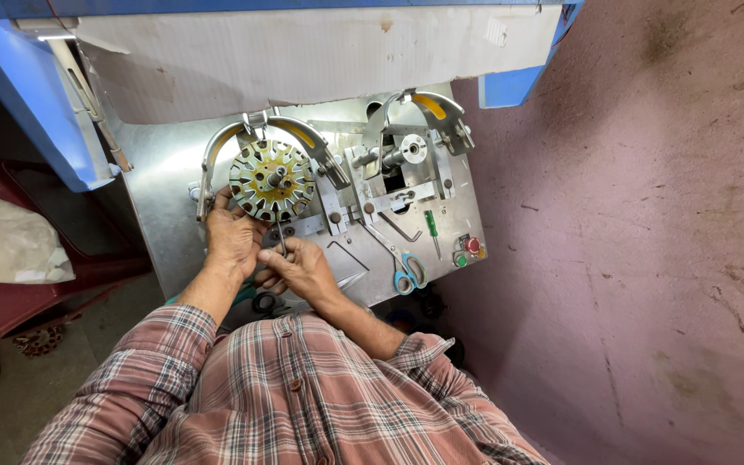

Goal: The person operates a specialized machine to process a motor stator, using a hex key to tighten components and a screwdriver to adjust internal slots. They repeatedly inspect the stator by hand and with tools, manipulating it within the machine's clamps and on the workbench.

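1. Your round slotted stator core (271, 180) stands upright on the spindle near the metal plate's (165, 164) left edge; yellow-centred, dark-toothed.
2. A thin metal tool (280, 234) hangs just below it, near vertical.

Head view, daylit and even; sharp focus at centre, no motion blur. Mild glare on the steel machine plate (174, 164) and pale cardboard sheet (320, 52); deep shadow at far left beside the blue frame (27, 95) and beneath the plate. Wide-angle bending at edges, pink wall (647, 215) grainy but legible.
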